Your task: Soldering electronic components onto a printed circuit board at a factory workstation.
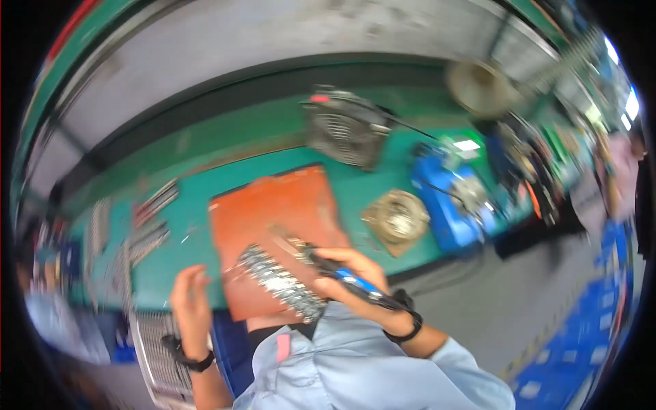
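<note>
My right hand (355, 280) is closed round a soldering iron (359, 281) with a black-and-blue handle. Its thin metal end points up and left over an orange mat (273, 198). Just below and left of it, a strip of shiny metal parts in a row (281, 281) lies slanted at the mat's near edge; blur hides their exact kind. My left hand (191, 294) is raised left of the mat, apart from the strip, with its fingers loosely spread and nothing in them.
On the green bench (195, 242) stand a dark fan unit (347, 130), a blue machine (447, 198) and a roll on yellowish wrapping (396, 220). Metal strips (147, 239) lie at the left. A white slatted rack (157, 348) is by my left arm; people are at both sides.
</note>
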{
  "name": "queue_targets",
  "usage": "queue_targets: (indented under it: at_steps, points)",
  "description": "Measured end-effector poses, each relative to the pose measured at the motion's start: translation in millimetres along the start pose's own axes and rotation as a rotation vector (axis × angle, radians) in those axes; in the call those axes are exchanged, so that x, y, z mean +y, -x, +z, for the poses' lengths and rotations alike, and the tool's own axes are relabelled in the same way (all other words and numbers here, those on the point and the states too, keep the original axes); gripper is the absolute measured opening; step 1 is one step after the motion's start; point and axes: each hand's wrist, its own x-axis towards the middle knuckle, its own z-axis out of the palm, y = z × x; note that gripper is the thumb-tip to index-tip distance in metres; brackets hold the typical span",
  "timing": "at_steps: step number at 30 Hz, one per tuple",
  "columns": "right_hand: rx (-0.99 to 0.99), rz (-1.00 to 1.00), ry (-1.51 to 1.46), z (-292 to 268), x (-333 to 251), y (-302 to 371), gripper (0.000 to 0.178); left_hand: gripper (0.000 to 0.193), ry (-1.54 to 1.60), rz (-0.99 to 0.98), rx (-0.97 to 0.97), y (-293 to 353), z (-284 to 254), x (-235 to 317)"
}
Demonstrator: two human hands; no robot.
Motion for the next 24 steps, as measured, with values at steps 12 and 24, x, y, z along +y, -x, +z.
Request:
queue_targets:
  at_steps: [12, 24]
  points:
    - [0.044, -0.057, -0.070, 0, 8, 4, 0.043, 0.020, 0.566, -0.264, 0.112, 26, 16, -19]
    - [0.039, -0.085, 0.116, 19, -6, -23, 0.045, 0.018, 0.562, -0.212, 0.083, 22, 23, -46]
